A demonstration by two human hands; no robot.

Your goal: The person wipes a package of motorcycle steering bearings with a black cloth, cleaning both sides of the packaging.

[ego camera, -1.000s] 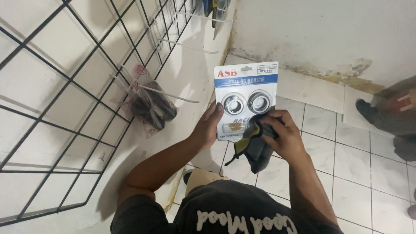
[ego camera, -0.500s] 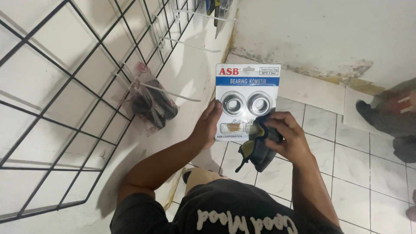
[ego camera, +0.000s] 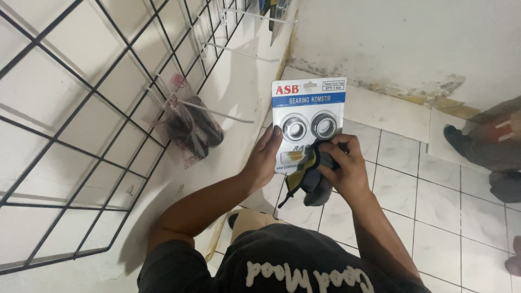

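Blister pack (ego camera: 307, 116): glossy clear plastic over printed card; two shiny metal rings. Cloth (ego camera: 313, 174): soft, matt grey fabric. Floor tiles (ego camera: 434, 190): glazed white.

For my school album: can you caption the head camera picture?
Left hand holds a blister pack; right hand presses a dark cloth on it.

A black wire grid (ego camera: 81, 135) on the wall carries a hanging clear bag (ego camera: 190, 130) above white floor tiles (ego camera: 434, 195).

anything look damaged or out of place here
The blister pack in the left hand looks intact; the right hand presses a dark cloth to it. The odd part is the wall: its base is stained and flaking above the tiled skirting.
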